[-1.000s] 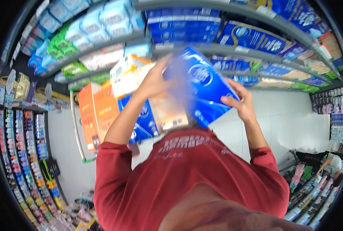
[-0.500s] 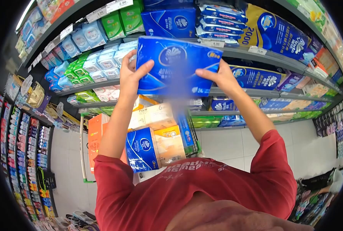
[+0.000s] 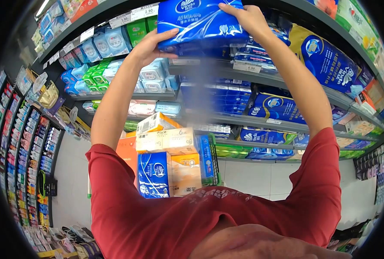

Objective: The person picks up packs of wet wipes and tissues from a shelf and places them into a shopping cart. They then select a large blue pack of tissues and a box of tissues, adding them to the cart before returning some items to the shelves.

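Observation:
A large blue Vinda tissue pack (image 3: 200, 28) is held between both hands at the top of the view, in front of the shelves. My left hand (image 3: 153, 46) grips its left end, with the thumb on the front face and fingers beneath. My right hand (image 3: 246, 19) holds the upper right part, its thumb on the front near the top edge. Below it, partly hidden by the pack and a blurred patch, are shelves with blue packs (image 3: 231, 99).
A cart below holds an orange box (image 3: 128, 153), a blue pack (image 3: 153, 175), a cream Face pack (image 3: 165, 140) and other packs. Wet wipes (image 3: 153, 71) line the left shelves. A rack of small goods (image 3: 23, 151) stands at far left.
Both hands have moved the blue pack upward and farther out, toward the upper shelf. The arms are stretched out more, and more of the lower shelves and the cart's packs shows.

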Tool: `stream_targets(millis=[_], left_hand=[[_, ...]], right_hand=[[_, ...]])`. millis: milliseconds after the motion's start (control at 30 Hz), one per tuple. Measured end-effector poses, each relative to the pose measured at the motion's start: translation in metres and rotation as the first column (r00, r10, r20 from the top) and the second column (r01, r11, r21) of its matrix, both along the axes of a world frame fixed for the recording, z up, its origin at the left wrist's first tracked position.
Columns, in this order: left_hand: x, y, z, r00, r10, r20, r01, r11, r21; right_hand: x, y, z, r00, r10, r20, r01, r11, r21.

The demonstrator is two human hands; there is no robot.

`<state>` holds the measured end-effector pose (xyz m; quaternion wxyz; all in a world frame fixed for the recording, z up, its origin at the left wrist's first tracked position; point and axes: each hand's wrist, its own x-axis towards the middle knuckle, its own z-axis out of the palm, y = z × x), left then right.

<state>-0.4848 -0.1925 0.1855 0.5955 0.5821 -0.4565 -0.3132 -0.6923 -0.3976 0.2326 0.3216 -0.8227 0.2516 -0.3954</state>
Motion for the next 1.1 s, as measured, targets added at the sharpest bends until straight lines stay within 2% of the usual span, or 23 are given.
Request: stream_targets(millis=[67, 100, 133, 167, 200, 233, 300, 333, 400, 433, 467, 533, 567, 700, 767, 800, 867, 900, 933, 1000, 1033, 1067, 1100], left_hand=[[0.007, -0.009, 0.0, 0.996, -0.033, -0.08, 0.03, 0.999, -0.033], [0.005, -0.014, -0.001, 0.983, -0.023, -0.185, -0.006, 0.988, -0.154], [0.003, -0.019, 0.0, 0.958, -0.025, -0.286, -0.056, 0.961, -0.271], [0.004, -0.027, -0.001, 0.945, -0.007, -0.328, -0.112, 0.933, -0.343], [0.006, -0.032, 0.0, 0.945, 0.001, -0.328, -0.12, 0.932, -0.342], [0.007, -0.038, -0.001, 0.943, 0.008, -0.332, -0.138, 0.918, -0.372], [0.009, -0.048, -0.002, 0.94, 0.021, -0.34, -0.163, 0.904, -0.396], [0.01, -0.053, -0.004, 0.946, 0.024, -0.324, -0.173, 0.88, -0.441], [0.016, -0.064, -0.008, 0.956, 0.033, -0.293, -0.19, 0.828, -0.528], [0.021, -0.07, -0.007, 0.958, 0.05, -0.283, -0.205, 0.811, -0.548], [0.028, -0.076, -0.009, 0.956, 0.057, -0.287, -0.211, 0.813, -0.543], [0.04, -0.086, -0.013, 0.959, 0.089, -0.269, -0.227, 0.811, -0.54], [0.041, -0.09, -0.016, 0.953, 0.108, -0.282, -0.25, 0.807, -0.536], [0.052, -0.101, -0.027, 0.968, 0.161, -0.192, -0.243, 0.792, -0.56], [0.058, -0.107, -0.03, 0.968, 0.192, -0.161, -0.25, 0.79, -0.56], [0.062, -0.11, -0.032, 0.966, 0.223, -0.13, -0.257, 0.786, -0.562], [0.071, -0.111, -0.03, 0.96, 0.272, -0.064, -0.264, 0.806, -0.529], [0.075, -0.111, -0.028, 0.927, 0.373, 0.023, -0.322, 0.829, -0.456], [0.077, -0.112, -0.027, 0.88, 0.461, 0.119, -0.387, 0.838, -0.384], [0.08, -0.115, -0.026, 0.83, 0.535, 0.159, -0.453, 0.812, -0.37], [0.081, -0.116, -0.028, 0.772, 0.603, 0.2, -0.515, 0.778, -0.36], [0.081, -0.119, -0.03, 0.772, 0.603, 0.2, -0.516, 0.779, -0.357], [0.072, -0.121, -0.03, 0.679, 0.688, 0.255, -0.555, 0.709, -0.436]], right_hand=[[0.001, 0.015, 0.02, 0.996, -0.063, 0.068, 0.057, 0.994, 0.093], [0.009, -0.001, 0.017, 0.989, -0.039, 0.144, 0.024, 0.994, 0.106], [0.013, -0.006, 0.021, 0.991, -0.049, 0.121, 0.033, 0.991, 0.131], [0.018, -0.009, 0.02, 0.976, 0.025, 0.216, -0.064, 0.982, 0.177], [0.023, -0.012, 0.017, 0.946, 0.092, 0.31, -0.164, 0.963, 0.214], [0.026, -0.016, 0.018, 0.946, 0.1, 0.309, -0.171, 0.962, 0.214], [0.029, -0.017, 0.021, 0.92, 0.053, 0.388, -0.195, 0.921, 0.338], [0.03, -0.019, 0.023, 0.938, 0.044, 0.345, -0.153, 0.944, 0.293], [0.04, -0.026, 0.019, 0.862, 0.136, 0.489, -0.24, 0.958, 0.157], [0.042, -0.032, 0.022, 0.904, 0.063, 0.423, -0.147, 0.974, 0.169], [0.048, -0.039, 0.018, 0.905, 0.065, 0.42, -0.152, 0.973, 0.175], [0.061, -0.049, 0.007, 0.802, 0.183, 0.568, -0.231, 0.973, 0.013], [0.059, -0.042, 0.004, 0.822, 0.09, 0.563, -0.121, 0.992, 0.018], [0.058, -0.036, 0.0, 0.87, 0.004, 0.492, -0.057, 0.994, 0.094], [0.062, -0.04, -0.004, 0.881, -0.057, 0.47, 0.068, 0.998, -0.007], [0.067, -0.051, -0.008, 0.882, -0.06, 0.468, 0.07, 0.998, -0.003], [0.077, -0.07, -0.011, 0.843, 0.063, 0.534, 0.14, 0.933, -0.331], [0.076, -0.077, -0.007, 0.896, 0.021, 0.444, 0.155, 0.921, -0.357], [0.075, -0.084, -0.003, 0.897, 0.02, 0.443, 0.155, 0.921, -0.356], [0.065, -0.081, 0.008, 0.987, -0.134, 0.089, 0.154, 0.948, -0.278], [0.062, -0.078, 0.004, 0.982, -0.119, 0.144, 0.171, 0.882, -0.44], [0.058, -0.076, 0.004, 0.983, -0.118, 0.142, 0.17, 0.883, -0.438], [0.043, -0.052, 0.011, 0.995, -0.096, -0.013, 0.088, 0.951, -0.296]])
